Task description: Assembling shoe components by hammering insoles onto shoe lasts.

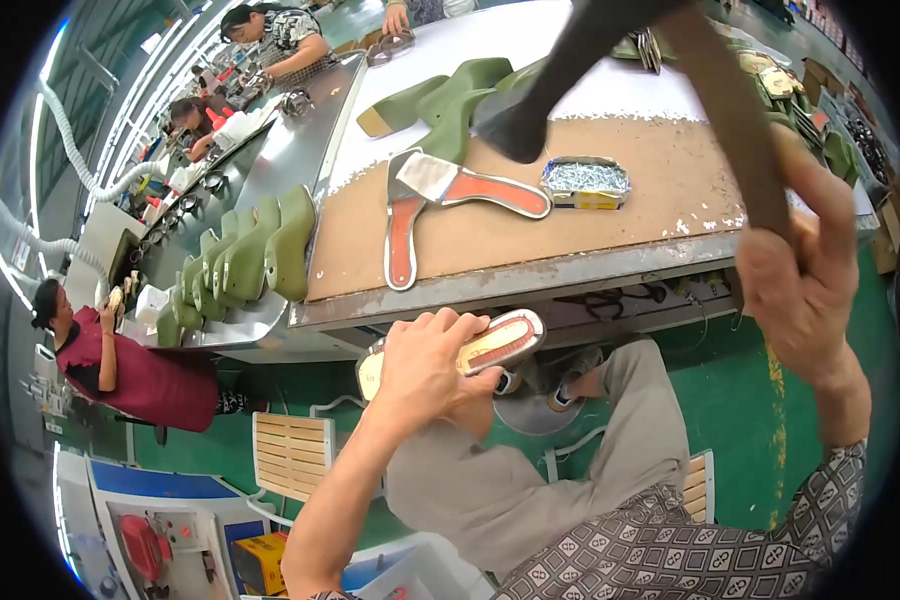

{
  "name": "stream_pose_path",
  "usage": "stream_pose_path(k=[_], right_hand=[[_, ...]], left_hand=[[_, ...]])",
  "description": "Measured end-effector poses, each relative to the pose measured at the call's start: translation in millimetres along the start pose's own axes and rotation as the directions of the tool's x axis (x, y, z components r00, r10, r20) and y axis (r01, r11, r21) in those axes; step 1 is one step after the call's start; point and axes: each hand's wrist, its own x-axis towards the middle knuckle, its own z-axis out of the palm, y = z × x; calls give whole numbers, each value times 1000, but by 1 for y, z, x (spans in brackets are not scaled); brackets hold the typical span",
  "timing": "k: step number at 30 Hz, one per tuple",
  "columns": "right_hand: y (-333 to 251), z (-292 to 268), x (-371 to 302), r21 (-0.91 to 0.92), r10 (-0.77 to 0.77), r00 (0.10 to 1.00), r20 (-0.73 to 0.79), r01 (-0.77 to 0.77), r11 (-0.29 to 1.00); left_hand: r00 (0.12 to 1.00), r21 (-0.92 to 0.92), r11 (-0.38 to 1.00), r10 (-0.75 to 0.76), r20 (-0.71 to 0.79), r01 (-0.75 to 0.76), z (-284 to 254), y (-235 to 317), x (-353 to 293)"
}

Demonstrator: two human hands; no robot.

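My left hand (422,365) is closed over a shoe sole piece (500,345) with a pale rim and a reddish-brown middle, above my lap. Beneath the fingers its other end looks pale yellow; whether a last sits under it is hidden. Raised on the right, my right hand (805,265) grips the wooden handle of a hammer (730,120). The hammer's dark head reaches across the top of the picture, close to the camera. On the table beyond lie two orange-red insoles (495,192) with grey edges, crossing each other, beside an open box of small nails (587,183).
Green shoe lasts (460,100) lie on the table (660,190), and more lasts (245,250) stand in a row on the metal bench at left. A wooden-slatted chair (292,455) is below left. Several people work at the left and far side.
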Motion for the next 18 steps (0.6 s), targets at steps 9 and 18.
stream_pose_path(k=[9, 18], right_hand=[[17, 21, -27, -154, 229, 919, 321, -188, 970], [23, 46, -56, -91, 383, 813, 438, -383, 919]], left_hand=[[1000, -36, 999, 28, -1, -28, 3, -4, 3], [1000, -51, 999, 18, 5, -18, 4, 1, 7]])
